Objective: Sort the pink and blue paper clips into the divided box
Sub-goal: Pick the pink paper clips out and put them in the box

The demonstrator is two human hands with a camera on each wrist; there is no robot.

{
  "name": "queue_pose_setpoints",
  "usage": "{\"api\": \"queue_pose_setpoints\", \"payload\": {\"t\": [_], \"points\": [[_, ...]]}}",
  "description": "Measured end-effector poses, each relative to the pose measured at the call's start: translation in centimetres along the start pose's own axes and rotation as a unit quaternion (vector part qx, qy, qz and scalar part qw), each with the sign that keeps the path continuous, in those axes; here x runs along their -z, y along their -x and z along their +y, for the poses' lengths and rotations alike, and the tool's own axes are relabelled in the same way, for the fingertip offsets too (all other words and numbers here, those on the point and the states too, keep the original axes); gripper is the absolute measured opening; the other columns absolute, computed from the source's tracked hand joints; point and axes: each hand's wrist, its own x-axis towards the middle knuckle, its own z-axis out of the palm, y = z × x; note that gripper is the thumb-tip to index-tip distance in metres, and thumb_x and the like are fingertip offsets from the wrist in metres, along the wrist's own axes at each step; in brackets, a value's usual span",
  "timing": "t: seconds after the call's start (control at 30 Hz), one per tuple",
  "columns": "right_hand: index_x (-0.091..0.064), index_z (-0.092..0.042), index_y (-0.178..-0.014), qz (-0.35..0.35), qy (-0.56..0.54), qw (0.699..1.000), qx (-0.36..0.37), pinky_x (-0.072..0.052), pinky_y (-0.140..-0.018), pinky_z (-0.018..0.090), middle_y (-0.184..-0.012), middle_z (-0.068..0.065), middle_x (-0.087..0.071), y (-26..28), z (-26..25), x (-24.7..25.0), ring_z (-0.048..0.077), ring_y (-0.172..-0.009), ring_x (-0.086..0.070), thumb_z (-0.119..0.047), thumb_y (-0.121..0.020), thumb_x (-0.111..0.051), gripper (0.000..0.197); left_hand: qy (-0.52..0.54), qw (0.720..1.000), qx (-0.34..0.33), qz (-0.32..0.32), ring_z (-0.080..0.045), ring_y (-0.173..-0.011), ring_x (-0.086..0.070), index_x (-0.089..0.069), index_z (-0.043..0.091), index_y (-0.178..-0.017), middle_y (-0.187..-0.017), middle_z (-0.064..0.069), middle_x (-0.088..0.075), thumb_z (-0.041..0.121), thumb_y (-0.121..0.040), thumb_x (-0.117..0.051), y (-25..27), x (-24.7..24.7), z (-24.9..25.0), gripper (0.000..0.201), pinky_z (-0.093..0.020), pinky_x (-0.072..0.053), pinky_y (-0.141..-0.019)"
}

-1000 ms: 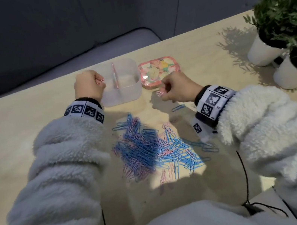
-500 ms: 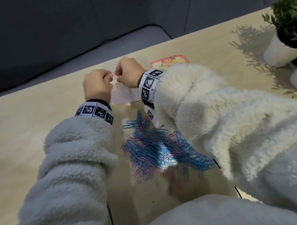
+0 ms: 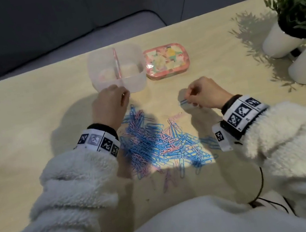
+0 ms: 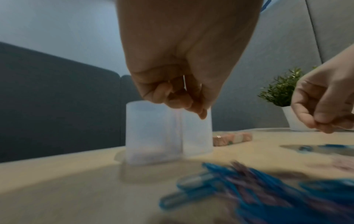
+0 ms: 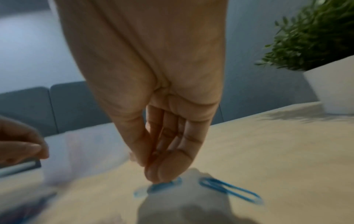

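Note:
A translucent divided box (image 3: 137,77) with a pink partition stands at the back of the table, also seen in the left wrist view (image 4: 153,136). In front of it lies a mixed pile of blue and pink paper clips (image 3: 159,143). My left hand (image 3: 124,96) hovers just in front of the box with curled fingers (image 4: 180,100) that pinch a pale clip (image 5: 19,167); its colour is unclear. My right hand (image 3: 189,99) is to the right of the pile, its fingertips (image 5: 159,174) pinching a blue clip (image 5: 164,185) on the table. Another blue clip (image 5: 229,189) lies beside it.
A pink patterned tin (image 3: 166,60) sits right of the box. Two potted plants in white pots (image 3: 282,42) stand at the table's right edge. A grey sofa is behind the table's far edge. A black cable (image 3: 262,184) hangs near my right sleeve.
My right hand came back from the box to the table right of the pile and now pinches a blue clip. My left hand drew back from the box rim to just in front of it.

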Motion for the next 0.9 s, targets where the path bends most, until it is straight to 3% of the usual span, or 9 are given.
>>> {"api": "queue_pose_setpoints", "payload": {"t": [0.17, 0.27, 0.37, 0.5, 0.57, 0.67, 0.73, 0.83, 0.9], "points": [[-0.063, -0.02, -0.067, -0.026, 0.053, 0.998, -0.019, -0.043, -0.07, 0.027, -0.071, 0.003, -0.063, 3.0, 3.2, -1.5, 0.018, -0.071, -0.057, -0.004, -0.069, -0.066, 0.017, -0.008, 0.996, 0.037, -0.08, -0.031, -0.098, -0.059, -0.063, 0.01, -0.097, -0.102, -0.011, -0.065, 0.032, -0.09, -0.053, 1.3, -3.7, 0.8, 0.025, -0.038, -0.046, -0.076], [-0.068, -0.012, -0.083, -0.015, 0.056, 0.998, 0.025, -0.038, -0.072, 0.024, -0.085, 0.004, -0.062, 2.6, 2.9, -2.8, 0.017, -0.08, -0.055, -0.008, -0.074, -0.069, 0.011, -0.004, 0.992, 0.048, -0.113, -0.033, -0.096, -0.059, -0.062, 0.008, -0.093, -0.099, -0.015, -0.065, 0.028, -0.089, -0.055, 1.2, -4.7, 0.9, 0.022, -0.041, -0.047, -0.076], [-0.067, -0.01, -0.102, -0.041, 0.11, 0.989, 0.095, -0.041, -0.081, 0.028, -0.102, 0.011, -0.06, 1.7, 2.0, -4.3, 0.024, -0.095, -0.056, -0.012, -0.074, -0.071, 0.028, 0.019, 0.992, 0.06, -0.109, -0.033, -0.096, -0.059, -0.062, 0.01, -0.091, -0.097, -0.015, -0.066, 0.026, -0.088, -0.057, 1.3, -4.6, 1.1, 0.017, -0.042, -0.048, -0.076], [-0.063, -0.012, -0.075, -0.038, 0.181, 0.972, 0.143, -0.047, -0.075, 0.037, -0.09, 0.009, -0.061, 2.0, 1.3, -5.2, 0.03, -0.092, -0.056, -0.01, -0.077, -0.062, 0.003, 0.088, 0.991, 0.072, -0.072, -0.029, -0.089, -0.061, -0.061, 0.011, -0.091, -0.093, -0.009, -0.068, 0.022, -0.088, -0.056, 1.7, -3.6, 0.7, 0.013, -0.042, -0.05, -0.077], [-0.055, -0.018, -0.066, -0.038, 0.173, 0.975, 0.137, -0.047, -0.073, 0.039, -0.086, 0.009, -0.062, 2.3, 1.5, -5.2, 0.03, -0.09, -0.056, -0.009, -0.078, -0.06, 0.016, 0.171, 0.979, 0.087, -0.067, -0.025, -0.084, -0.061, -0.06, 0.008, -0.091, -0.087, -0.007, -0.068, 0.018, -0.089, -0.055, 1.6, -3.1, 0.6, 0.011, -0.038, -0.049, -0.078], [-0.056, -0.013, -0.068, -0.04, 0.158, 0.979, 0.123, -0.045, -0.072, 0.034, -0.085, 0.01, -0.061, 2.6, 2.1, -5.1, 0.029, -0.09, -0.055, -0.009, -0.08, -0.06, 0.013, 0.352, 0.921, 0.147, -0.074, -0.011, -0.069, -0.061, -0.056, 0.009, -0.093, -0.076, -0.002, -0.063, 0.009, -0.093, -0.048, 1.1, -2.6, 1.2, 0.007, -0.024, -0.048, -0.072], [-0.056, -0.01, -0.07, -0.044, 0.153, 0.982, 0.099, -0.04, -0.069, 0.032, -0.083, 0.01, -0.059, 2.7, 2.2, -5.2, 0.029, -0.086, -0.055, -0.006, -0.079, -0.058, 0.01, 0.466, 0.852, 0.211, -0.109, -0.001, -0.055, -0.061, -0.056, 0.01, -0.092, -0.075, -0.002, -0.06, 0.007, -0.095, -0.043, 0.9, -2.4, 2.1, 0.013, -0.013, -0.048, -0.059], [-0.049, -0.019, -0.059, -0.026, 0.107, 0.993, 0.047, -0.045, -0.066, 0.032, -0.072, 0.008, -0.059, 2.7, 2.3, -5.1, 0.032, -0.077, -0.057, -0.003, -0.073, -0.051, 0.022, 0.593, 0.717, 0.308, -0.199, -0.002, -0.049, -0.063, -0.057, 0.012, -0.084, -0.073, -0.003, -0.06, 0.015, -0.098, -0.036, 0.5, -2.3, 3.6, 0.025, -0.014, -0.051, -0.048], [-0.044, -0.021, -0.053, -0.029, 0.087, 0.996, 0.021, -0.047, -0.068, 0.032, -0.073, 0.01, -0.061, 2.7, 2.2, -5.0, 0.033, -0.077, -0.059, -0.005, -0.071, -0.052, 0.025, 0.596, 0.692, 0.334, -0.233, -0.005, -0.048, -0.061, -0.057, 0.013, -0.081, -0.066, -0.001, -0.06, 0.023, -0.098, -0.036, 0.2, -2.8, 4.2, 0.03, -0.016, -0.052, -0.049]]}}
